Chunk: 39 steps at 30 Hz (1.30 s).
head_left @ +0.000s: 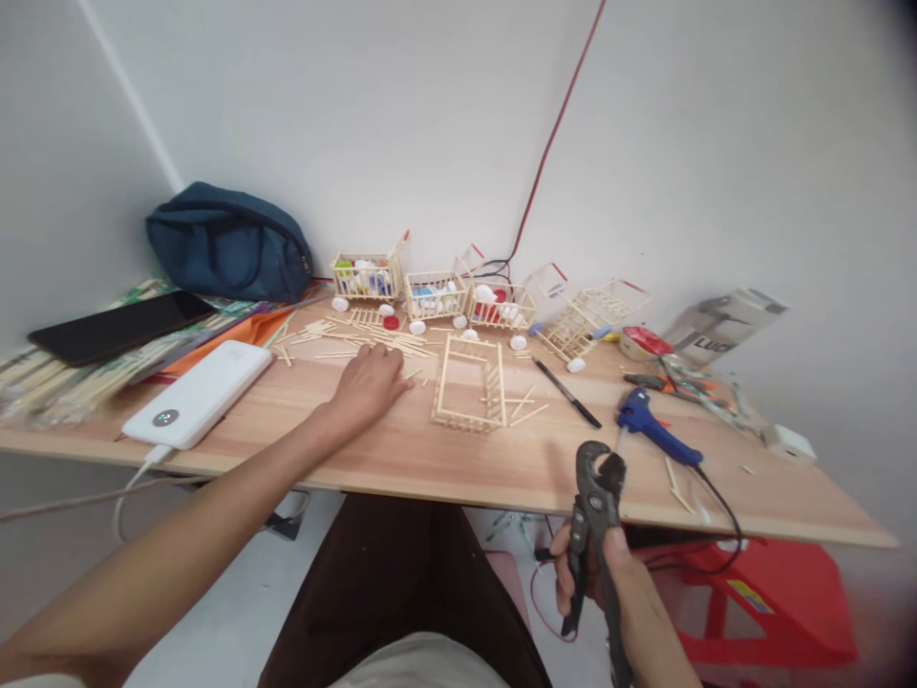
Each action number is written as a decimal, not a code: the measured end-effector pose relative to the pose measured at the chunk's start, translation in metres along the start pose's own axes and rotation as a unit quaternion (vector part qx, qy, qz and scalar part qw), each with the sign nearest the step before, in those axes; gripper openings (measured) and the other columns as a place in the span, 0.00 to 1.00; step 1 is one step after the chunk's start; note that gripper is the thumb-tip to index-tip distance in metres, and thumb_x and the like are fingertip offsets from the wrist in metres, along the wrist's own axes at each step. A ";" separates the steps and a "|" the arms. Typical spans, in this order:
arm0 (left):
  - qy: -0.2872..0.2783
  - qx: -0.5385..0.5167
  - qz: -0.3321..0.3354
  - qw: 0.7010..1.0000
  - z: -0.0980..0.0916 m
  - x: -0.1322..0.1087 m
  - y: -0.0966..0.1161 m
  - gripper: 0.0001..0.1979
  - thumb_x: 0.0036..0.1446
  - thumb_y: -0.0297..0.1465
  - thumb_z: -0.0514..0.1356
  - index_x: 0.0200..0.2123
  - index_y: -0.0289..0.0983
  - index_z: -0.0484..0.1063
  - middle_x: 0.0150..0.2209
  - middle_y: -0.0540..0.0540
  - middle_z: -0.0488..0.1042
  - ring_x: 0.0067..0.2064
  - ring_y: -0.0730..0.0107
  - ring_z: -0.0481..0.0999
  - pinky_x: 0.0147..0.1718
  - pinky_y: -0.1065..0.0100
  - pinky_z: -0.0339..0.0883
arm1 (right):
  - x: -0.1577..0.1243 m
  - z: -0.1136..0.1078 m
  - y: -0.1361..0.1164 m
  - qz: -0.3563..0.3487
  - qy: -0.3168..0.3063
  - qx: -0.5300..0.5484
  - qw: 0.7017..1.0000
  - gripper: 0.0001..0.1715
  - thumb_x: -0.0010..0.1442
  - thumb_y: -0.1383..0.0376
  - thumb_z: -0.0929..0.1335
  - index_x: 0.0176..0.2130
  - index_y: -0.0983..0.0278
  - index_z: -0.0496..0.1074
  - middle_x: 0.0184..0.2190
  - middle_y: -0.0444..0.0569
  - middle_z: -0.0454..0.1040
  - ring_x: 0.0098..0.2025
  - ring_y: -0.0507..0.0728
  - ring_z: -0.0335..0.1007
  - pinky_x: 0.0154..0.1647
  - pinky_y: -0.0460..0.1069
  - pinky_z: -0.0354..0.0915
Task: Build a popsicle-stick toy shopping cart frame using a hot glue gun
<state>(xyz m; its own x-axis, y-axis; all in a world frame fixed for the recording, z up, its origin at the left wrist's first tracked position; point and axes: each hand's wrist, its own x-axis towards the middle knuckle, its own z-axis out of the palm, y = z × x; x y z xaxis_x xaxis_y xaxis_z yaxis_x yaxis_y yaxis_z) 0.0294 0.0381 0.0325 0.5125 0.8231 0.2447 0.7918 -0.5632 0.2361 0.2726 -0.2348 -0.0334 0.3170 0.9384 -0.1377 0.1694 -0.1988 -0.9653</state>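
My left hand (371, 382) rests low on the tabletop with its fingers curled down, beside a pile of thin wooden sticks (326, 334). A short stick shows near its thumb; the fingertips are hidden, so what they pinch is unclear. In my right hand (623, 583) are the handles of a dark pipe cutter (596, 506), held in front of the table's edge with its hooked jaw upward and its blade apart from the jaw. Between the two hands, a rectangular stick frame (469, 384) lies on the wood, with a few loose sticks (528, 409) at its right side.
Several small stick-built carts (434, 294) line the wall. A black pen (567, 394) and blue glue gun (655, 427) lie to the right, near pliers (666, 385). On the left are a white power bank (201, 394), phone (121, 327) and blue bag (229, 244). A red stool (780, 602) stands below.
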 end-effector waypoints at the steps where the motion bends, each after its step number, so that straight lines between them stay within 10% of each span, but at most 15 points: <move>1: 0.010 -0.004 0.003 1.000 -0.005 0.000 0.002 0.09 0.61 0.33 0.56 0.41 0.34 0.71 0.42 0.37 0.73 0.47 0.52 0.69 0.48 0.55 0.64 | 0.000 -0.001 -0.001 0.029 -0.014 0.054 0.998 0.37 0.61 0.35 0.53 0.33 0.62 0.68 0.19 0.47 0.69 0.18 0.56 0.68 0.18 0.49 0.65; 6: 0.156 -0.081 0.130 0.976 -0.031 -0.022 0.070 0.11 0.65 0.25 0.48 0.44 0.35 0.70 0.43 0.41 0.74 0.48 0.60 0.70 0.51 0.59 0.65 | 0.002 0.006 -0.018 0.111 -0.004 0.234 0.966 0.38 0.54 0.32 0.61 0.30 0.63 0.69 0.17 0.45 0.68 0.16 0.54 0.66 0.17 0.47 0.61; 10: 0.004 -0.043 0.338 0.940 -0.015 -0.043 0.154 0.08 0.58 0.19 0.55 0.39 0.33 0.70 0.39 0.42 0.73 0.42 0.61 0.73 0.41 0.64 0.71 | -0.002 0.003 -0.034 0.067 0.022 0.262 0.963 0.36 0.54 0.33 0.62 0.30 0.62 0.69 0.17 0.45 0.68 0.17 0.55 0.66 0.19 0.49 0.64; 15: -0.056 0.057 0.207 0.975 0.036 -0.015 0.199 0.13 0.57 0.15 0.53 0.44 0.24 0.70 0.40 0.32 0.71 0.41 0.58 0.77 0.34 0.65 0.73 | -0.009 -0.015 -0.041 0.019 0.052 0.271 0.961 0.33 0.58 0.36 0.62 0.31 0.62 0.70 0.19 0.45 0.69 0.20 0.56 0.68 0.23 0.50 0.66; 21: -0.087 0.070 0.168 0.979 0.045 0.012 0.207 0.14 0.59 0.14 0.50 0.43 0.23 0.72 0.38 0.32 0.74 0.41 0.57 0.79 0.34 0.65 0.73 | -0.010 -0.018 -0.044 0.016 0.042 0.266 0.963 0.33 0.57 0.36 0.63 0.31 0.62 0.71 0.19 0.46 0.69 0.20 0.56 0.68 0.24 0.51 0.66; 29: -0.078 0.032 0.254 0.963 0.043 -0.012 0.202 0.12 0.54 0.15 0.53 0.42 0.25 0.70 0.39 0.33 0.73 0.45 0.53 0.74 0.41 0.58 0.70 | -0.009 -0.017 -0.043 0.018 0.052 0.262 0.964 0.33 0.56 0.36 0.64 0.31 0.62 0.70 0.18 0.46 0.68 0.19 0.56 0.67 0.23 0.51 0.66; 35: -0.077 -0.146 0.357 0.919 -0.008 -0.034 0.164 0.09 0.60 0.20 0.52 0.37 0.33 0.70 0.41 0.42 0.74 0.44 0.64 0.71 0.44 0.66 0.66 | -0.011 -0.021 -0.046 0.010 0.048 0.272 0.961 0.33 0.58 0.37 0.61 0.33 0.62 0.73 0.19 0.47 0.69 0.20 0.57 0.67 0.23 0.52 0.65; 39: -0.052 -0.326 0.210 0.920 -0.058 -0.013 0.108 0.05 0.58 0.25 0.57 0.31 0.35 0.73 0.32 0.48 0.76 0.36 0.70 0.73 0.38 0.70 0.65 | -0.011 -0.022 -0.046 0.005 0.037 0.256 0.966 0.33 0.59 0.37 0.61 0.34 0.63 0.74 0.19 0.48 0.70 0.21 0.56 0.67 0.23 0.51 0.64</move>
<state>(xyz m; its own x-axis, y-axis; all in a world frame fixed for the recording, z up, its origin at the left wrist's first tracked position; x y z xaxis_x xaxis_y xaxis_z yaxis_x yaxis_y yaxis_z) 0.0892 -0.0374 0.1099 0.7836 0.5057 0.3608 0.1653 -0.7297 0.6635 0.2816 -0.2421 0.0172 0.3854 0.9104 -0.1503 -0.3123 -0.0246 -0.9497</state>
